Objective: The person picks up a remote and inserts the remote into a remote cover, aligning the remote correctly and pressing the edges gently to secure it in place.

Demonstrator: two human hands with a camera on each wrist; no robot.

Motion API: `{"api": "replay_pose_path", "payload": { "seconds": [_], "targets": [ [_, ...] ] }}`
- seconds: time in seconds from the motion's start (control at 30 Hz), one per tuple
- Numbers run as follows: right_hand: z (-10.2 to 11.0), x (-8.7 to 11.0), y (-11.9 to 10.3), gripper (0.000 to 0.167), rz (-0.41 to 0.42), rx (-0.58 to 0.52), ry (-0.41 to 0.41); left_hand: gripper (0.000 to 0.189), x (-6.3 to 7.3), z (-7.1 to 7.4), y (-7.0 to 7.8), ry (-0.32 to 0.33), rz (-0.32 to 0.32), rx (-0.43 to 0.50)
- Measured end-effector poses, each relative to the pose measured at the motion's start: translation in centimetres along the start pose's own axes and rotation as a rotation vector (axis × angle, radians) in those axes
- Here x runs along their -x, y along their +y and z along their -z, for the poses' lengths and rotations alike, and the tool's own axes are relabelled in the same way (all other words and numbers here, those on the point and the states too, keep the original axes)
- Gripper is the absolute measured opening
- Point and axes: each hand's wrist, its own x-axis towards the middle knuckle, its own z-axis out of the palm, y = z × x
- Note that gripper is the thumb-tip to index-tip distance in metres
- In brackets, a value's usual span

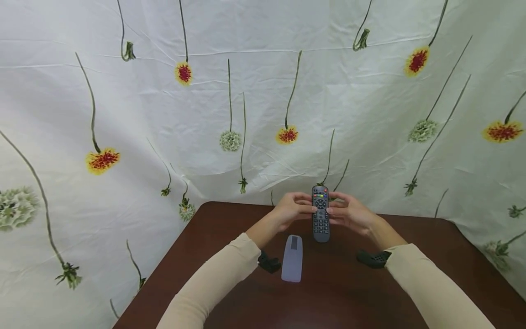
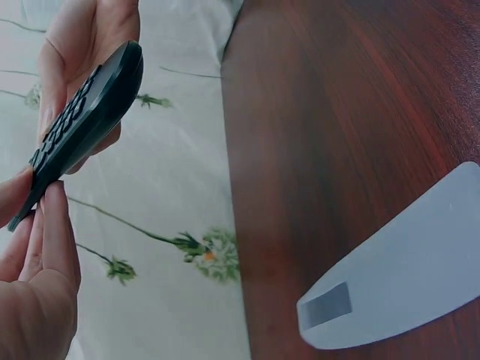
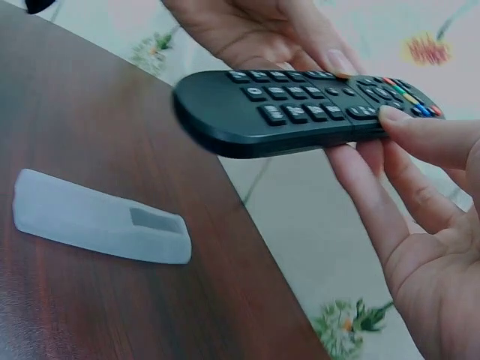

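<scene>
A black remote control (image 1: 321, 219) is held up over the far part of the table, its buttons facing the head camera. My left hand (image 1: 292, 209) pinches its left edge, thumb on the front and fingers behind. On the opposite edge my right hand (image 1: 352, 213) grips it the same way, as the right wrist view shows with the thumb beside the coloured buttons. Below, on the tabletop, lies a pale translucent remote cover (image 1: 292, 262) with a grey rectangle near its far end. Neither hand touches this cover.
The dark reddish-brown table (image 1: 328, 292) has its far edge just behind the hands. A white cloth with printed flowers (image 1: 263, 109) hangs behind and around it. Black wrist straps (image 1: 371, 259) show at both sleeves.
</scene>
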Motion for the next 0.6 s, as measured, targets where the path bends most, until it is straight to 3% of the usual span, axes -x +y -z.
{"api": "replay_pose_path", "payload": {
  "seconds": [0.33, 0.6],
  "targets": [
    [-1.8, 1.2, -2.5, 0.064, 0.056, 0.104, 0.019, 0.034, 1.6, -0.1, 2.6, -0.043, -0.072, -0.041],
    [-2.8, 1.9, -3.3, 0.062, 0.082, 0.189, 0.034, 0.033, 2.2, 0.4, 3.4, -0.088, -0.070, -0.039]
  ]
}}
